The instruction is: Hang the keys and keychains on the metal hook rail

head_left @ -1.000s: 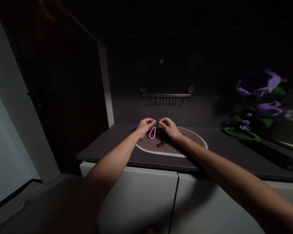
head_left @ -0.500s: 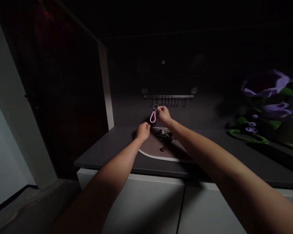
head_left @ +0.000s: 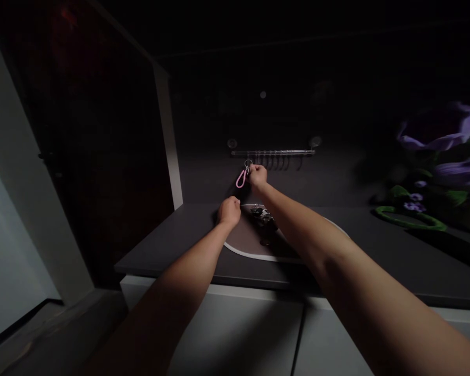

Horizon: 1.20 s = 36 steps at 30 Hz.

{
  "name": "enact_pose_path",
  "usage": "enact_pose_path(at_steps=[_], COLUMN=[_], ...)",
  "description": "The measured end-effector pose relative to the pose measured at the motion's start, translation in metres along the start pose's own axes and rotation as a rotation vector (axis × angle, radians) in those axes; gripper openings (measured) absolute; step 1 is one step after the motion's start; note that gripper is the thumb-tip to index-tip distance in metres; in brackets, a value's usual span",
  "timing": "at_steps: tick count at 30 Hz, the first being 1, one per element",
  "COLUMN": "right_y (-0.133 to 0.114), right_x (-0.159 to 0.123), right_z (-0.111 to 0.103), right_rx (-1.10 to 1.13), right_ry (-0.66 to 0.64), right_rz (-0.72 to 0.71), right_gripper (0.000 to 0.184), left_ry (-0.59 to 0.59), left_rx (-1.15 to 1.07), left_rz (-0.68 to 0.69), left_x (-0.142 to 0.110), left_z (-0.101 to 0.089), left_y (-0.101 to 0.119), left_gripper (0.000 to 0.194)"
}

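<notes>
My right hand (head_left: 258,176) pinches a keychain (head_left: 241,178) with a pink loop strap and a metal ring, held just under the hook rail (head_left: 274,153) at its left end. The ring is close to the leftmost hooks; whether it touches one I cannot tell. Lower and to the left, my left hand (head_left: 230,211) is closed over the left edge of the brown mat (head_left: 243,240); what its fingers hold, if anything, is hidden. A pile of keys and key rings (head_left: 263,215) lies on the mat, partly behind my right forearm.
The white-edged mat lies on a dark counter (head_left: 172,235) above white cabinet doors (head_left: 243,324). Purple flowers (head_left: 458,169) and a green looped piece (head_left: 411,218) stand at the right. A dark door (head_left: 113,156) is at the left. The light is dim.
My right hand has moved up a little with the keychain, bringing its ring nearer the rail. My left hand stays in place. The view has shifted slightly.
</notes>
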State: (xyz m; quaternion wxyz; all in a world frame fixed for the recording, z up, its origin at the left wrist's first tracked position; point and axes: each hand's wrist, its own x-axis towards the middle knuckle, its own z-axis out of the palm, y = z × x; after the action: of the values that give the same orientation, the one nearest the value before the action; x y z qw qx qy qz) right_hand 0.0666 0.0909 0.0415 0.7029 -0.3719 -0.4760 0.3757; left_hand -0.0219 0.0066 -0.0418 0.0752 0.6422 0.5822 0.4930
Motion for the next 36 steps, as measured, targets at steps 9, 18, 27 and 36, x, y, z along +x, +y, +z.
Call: enact_pose_path(at_steps=[9,18,27,36], right_y=[0.006,0.015,0.024,-0.003], right_x=[0.001,0.000,-0.002,-0.033], right_z=[-0.001,-0.009,-0.025,-0.062], right_rx=[0.057,-0.004,-0.257,-0.432], right_ry=[0.043,-0.005,-0.087,-0.270], right_rz=[0.030,-0.011,-0.161,-0.230], right_gripper=[0.012,0.008,0.019,0.025], left_ry=[-0.016,-0.016,-0.016,-0.039], left_rx=[0.200,0.194,0.198,0.127], left_rz=[-0.020,-0.015,0.027,0.193], left_x=[0.000,0.001,-0.002,-0.006], left_z=[-0.002,-0.002,-0.003,-0.002], left_y=[0.002,0.002,0.006,0.011], left_gripper=[0.021,0.021,0.020,0.018])
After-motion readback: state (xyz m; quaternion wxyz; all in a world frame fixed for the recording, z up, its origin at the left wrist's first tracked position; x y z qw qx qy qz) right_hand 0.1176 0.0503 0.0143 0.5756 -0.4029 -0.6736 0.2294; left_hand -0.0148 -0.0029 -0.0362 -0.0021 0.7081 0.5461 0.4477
